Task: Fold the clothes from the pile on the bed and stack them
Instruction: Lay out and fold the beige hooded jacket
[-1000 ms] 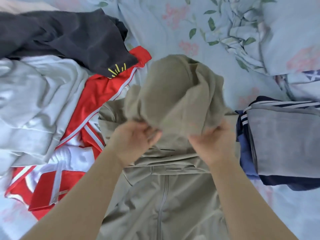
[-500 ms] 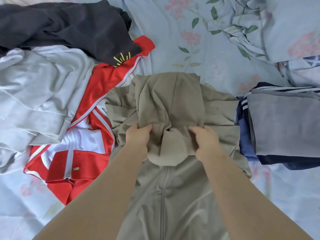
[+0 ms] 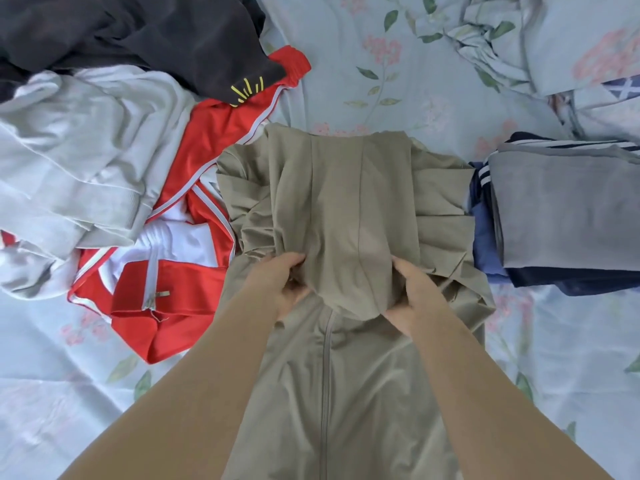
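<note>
Fingers [image 3: 294, 263] of the left hand [image 3: 280, 289] and right hand [image 3: 412, 296] curl round the hood [image 3: 346, 220], gripping it. Well left of the stack [image 3: 561, 216] sprawls the pile [image 3: 104, 150]; just left of it lies the jacket [image 3: 374, 393], zip [image 3: 325, 375] up. Hood looks mid-fold onto the front; next, I'd judge, bunched sleeves [image 3: 249, 202] need flattening inward. Thin khaki cloth, creased, limp.

Left of you: red jacket [image 3: 197, 161] touching the olive jacket [image 3: 346, 202] at its edge, with the grey-white garment [image 3: 86, 150] and black garment [image 3: 138, 36] heaped beyond; blocked.
Right of you: folded stack [image 3: 568, 209] just beside the olive jacket; contact cannot be told.
Ahead: bare bedsheet [image 3: 346, 81], open between the black garment and the rumpled quilt [image 3: 502, 46].
Near corners, both sides: bare bedsheet; you can pass.
</note>
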Demonstrator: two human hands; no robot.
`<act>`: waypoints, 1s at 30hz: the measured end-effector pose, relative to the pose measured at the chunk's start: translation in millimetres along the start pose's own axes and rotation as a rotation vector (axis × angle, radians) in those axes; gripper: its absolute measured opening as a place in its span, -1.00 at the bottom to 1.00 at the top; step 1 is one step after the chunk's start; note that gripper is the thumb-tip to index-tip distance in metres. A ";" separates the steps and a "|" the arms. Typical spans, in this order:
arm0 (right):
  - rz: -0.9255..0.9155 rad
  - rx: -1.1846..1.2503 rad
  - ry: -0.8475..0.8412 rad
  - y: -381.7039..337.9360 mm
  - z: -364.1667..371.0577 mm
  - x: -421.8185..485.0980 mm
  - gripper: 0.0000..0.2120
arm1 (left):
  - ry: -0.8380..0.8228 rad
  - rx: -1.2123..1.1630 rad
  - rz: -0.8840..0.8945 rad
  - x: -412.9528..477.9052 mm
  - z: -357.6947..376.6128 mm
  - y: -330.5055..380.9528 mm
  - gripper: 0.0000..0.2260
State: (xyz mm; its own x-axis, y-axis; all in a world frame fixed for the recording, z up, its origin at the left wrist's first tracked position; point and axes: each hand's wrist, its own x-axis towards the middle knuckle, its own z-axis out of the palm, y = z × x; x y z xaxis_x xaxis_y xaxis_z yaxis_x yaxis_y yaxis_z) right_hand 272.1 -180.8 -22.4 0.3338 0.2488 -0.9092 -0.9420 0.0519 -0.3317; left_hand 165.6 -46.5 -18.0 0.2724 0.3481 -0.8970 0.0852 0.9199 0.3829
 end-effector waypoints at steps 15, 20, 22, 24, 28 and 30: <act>-0.474 -1.114 0.228 91.0 -106.4 -29.9 -0.65 | 0.091 1.371 0.664 -26.2 -111.6 -118.4 -0.44; -0.653 -1.746 0.146 137.6 -152.8 -53.0 -0.59 | -0.067 1.927 0.858 -51.0 -156.7 -164.2 -0.49; -0.686 -1.891 0.120 152.3 -170.1 -63.8 -0.54 | -0.116 2.045 0.925 -54.2 -176.8 -180.9 -0.49; -0.729 -2.005 0.092 166.9 -194.6 -67.2 -0.35 | -0.144 2.122 0.953 -58.2 -192.0 -194.3 -0.45; -0.804 -2.213 0.050 179.5 -237.4 -69.7 -0.26 | -0.152 2.207 0.984 -64.5 -204.6 -218.4 -0.42; -0.821 -2.262 0.054 179.0 -248.3 -69.6 -0.27 | -0.136 2.208 0.990 -63.6 -203.5 -225.0 -0.42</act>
State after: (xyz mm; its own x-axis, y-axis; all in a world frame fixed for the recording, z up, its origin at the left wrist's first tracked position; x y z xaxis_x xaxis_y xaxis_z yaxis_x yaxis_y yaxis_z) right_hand 89.1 -429.0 -81.0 0.4964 0.7099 -0.4997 0.7852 -0.6126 -0.0903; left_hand -65.9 -238.9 -92.0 0.8671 0.2848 -0.4087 0.3746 -0.9136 0.1583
